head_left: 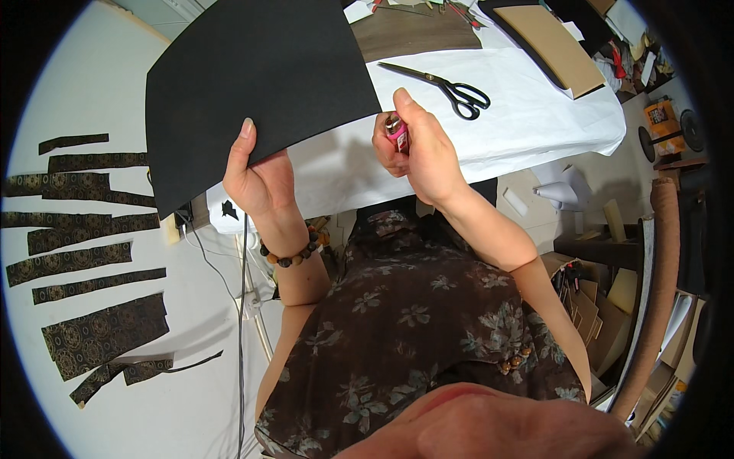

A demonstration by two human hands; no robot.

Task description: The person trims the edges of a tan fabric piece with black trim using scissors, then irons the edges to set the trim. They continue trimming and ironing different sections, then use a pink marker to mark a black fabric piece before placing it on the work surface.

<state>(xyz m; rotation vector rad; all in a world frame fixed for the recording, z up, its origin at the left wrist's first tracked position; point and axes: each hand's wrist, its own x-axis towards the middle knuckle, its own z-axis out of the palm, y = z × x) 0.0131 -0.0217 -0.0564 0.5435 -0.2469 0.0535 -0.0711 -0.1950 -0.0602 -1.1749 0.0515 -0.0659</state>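
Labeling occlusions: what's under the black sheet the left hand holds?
Under the black sheet: white paper on the table and the left hand's fingers. The table's upper left part is covered, so its contents are unseen.

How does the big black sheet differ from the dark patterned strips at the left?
The black sheet is plain, while the strips carry a golden pattern. The sheet is one wide piece; the strips are many narrow pieces. The left hand holds the sheet up; the strips lie flat, untouched. Both are dark.
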